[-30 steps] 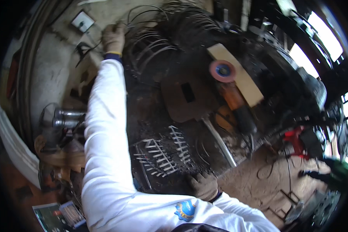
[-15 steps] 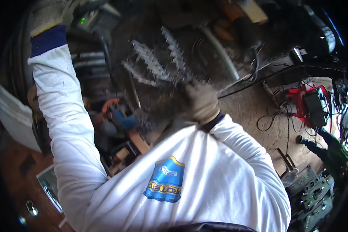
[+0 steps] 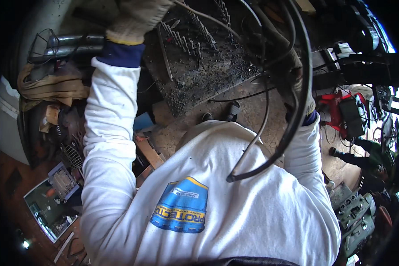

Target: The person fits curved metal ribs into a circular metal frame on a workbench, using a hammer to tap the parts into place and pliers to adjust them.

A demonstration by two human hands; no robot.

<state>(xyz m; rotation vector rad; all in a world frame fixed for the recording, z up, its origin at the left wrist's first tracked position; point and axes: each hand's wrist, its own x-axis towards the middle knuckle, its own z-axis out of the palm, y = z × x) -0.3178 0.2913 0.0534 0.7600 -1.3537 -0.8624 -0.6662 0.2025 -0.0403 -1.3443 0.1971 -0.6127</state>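
Observation:
My left hand (image 3: 136, 17), in a pale knitted glove, is raised at the top left and closed around a thin wire (image 3: 208, 18) that runs off to the right. At the right, my gloved right hand (image 3: 307, 95) grips a bundle of dark curved wire loops (image 3: 270, 150). The loops partly hide this hand. They arc down in front of my white shirt and end near my chest. Below both hands lies a dark metal work plate (image 3: 217, 75) with zigzag wire pieces (image 3: 188, 37) on it.
Metal pipes (image 3: 71, 42) and a heap of cloth (image 3: 53, 86) lie at the left. Wooden offcuts (image 3: 148, 153) sit on the floor by my shoes (image 3: 217, 116). A red machine (image 3: 341, 111), a green-grey machine (image 3: 354, 213) and another person (image 3: 368, 155) are at the right.
The view has tipped down toward my chest. My right hand has come up from the plate and now holds dark wire loops close to the camera. The left hand stays raised.

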